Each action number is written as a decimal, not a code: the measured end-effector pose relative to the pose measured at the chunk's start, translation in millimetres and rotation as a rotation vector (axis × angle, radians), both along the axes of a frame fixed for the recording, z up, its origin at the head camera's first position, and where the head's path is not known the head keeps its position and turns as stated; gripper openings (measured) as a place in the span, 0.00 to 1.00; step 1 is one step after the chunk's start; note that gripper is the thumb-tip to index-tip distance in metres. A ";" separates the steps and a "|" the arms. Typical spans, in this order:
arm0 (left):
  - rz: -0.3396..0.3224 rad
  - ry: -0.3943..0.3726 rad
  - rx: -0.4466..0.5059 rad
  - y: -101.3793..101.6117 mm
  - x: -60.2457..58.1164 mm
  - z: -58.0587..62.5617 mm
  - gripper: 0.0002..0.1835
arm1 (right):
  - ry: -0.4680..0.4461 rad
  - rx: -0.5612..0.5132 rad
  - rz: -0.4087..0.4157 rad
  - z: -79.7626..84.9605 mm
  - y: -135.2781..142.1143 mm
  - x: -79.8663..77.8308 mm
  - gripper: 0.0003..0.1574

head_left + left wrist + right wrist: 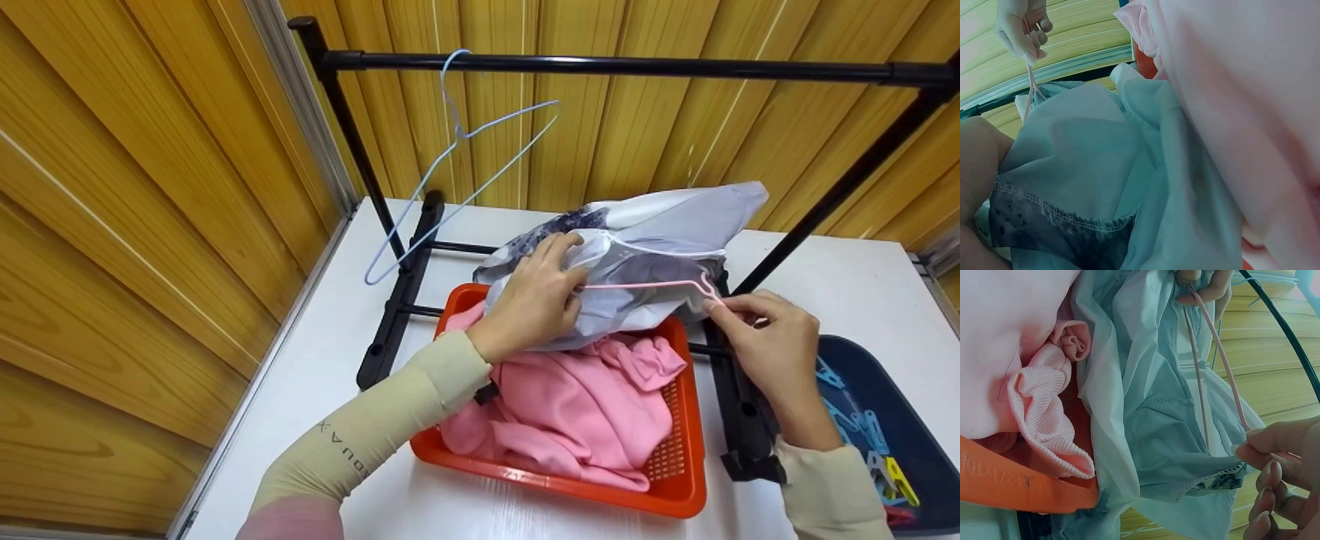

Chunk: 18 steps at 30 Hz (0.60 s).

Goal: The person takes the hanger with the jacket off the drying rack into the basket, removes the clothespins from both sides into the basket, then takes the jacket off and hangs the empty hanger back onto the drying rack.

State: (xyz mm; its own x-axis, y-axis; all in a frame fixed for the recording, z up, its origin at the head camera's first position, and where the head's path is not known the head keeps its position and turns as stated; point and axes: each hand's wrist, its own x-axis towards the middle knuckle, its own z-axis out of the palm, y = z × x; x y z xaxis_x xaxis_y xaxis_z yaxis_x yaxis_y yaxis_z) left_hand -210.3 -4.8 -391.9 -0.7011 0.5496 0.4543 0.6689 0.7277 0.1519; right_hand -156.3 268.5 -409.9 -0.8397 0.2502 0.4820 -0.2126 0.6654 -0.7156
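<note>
A thin pink clothes hanger (645, 285) lies partly inside a pale grey-white garment (675, 217) with a dark patterned area. My left hand (536, 292) grips the garment together with one end of the hanger; in the right wrist view its fingers (1207, 292) pinch that end. At the other side, my right hand (780, 337) pinches the hanger near its hook, between thumb and index finger. The hook itself is mostly hidden by the hand. Cloth drapes over the back of a red-orange basket (555, 484), which holds a pink ribbed-cuff garment (585, 405).
A black clothes rack (600, 66) spans the back, its feet on the white table (315, 360). One blue hanger (457, 142) hangs at the bar's left. On the right, a dark blue tray (862, 352) holds several clothespins (870, 431). Wood-patterned walls (150, 187) stand behind and left.
</note>
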 end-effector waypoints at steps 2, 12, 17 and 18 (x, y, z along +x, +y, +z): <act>0.001 -0.002 0.002 0.0 0.3 -0.3 0.05 | 0.002 -0.003 0.001 -0.6 0.8 -0.3 0.06; 0.007 -0.011 0.013 -3.2 2.6 -7.6 0.12 | -0.008 0.006 -0.013 -7.1 2.8 -0.7 0.07; 0.011 -0.016 0.013 -4.5 2.0 -7.0 0.13 | -0.022 0.004 -0.016 -6.9 4.0 -3.4 0.08; 0.013 -0.017 0.012 -4.6 1.9 -6.4 0.13 | -0.021 0.002 -0.015 -6.6 4.4 -4.1 0.08</act>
State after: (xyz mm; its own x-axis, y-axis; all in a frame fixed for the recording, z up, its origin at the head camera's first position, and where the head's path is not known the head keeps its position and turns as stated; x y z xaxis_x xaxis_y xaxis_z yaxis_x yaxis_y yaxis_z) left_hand -208.4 -9.4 -398.3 -0.7160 0.5346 0.4489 0.6563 0.7346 0.1721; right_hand -160.4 273.0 -416.5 -0.8456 0.2621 0.4651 -0.1874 0.6701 -0.7182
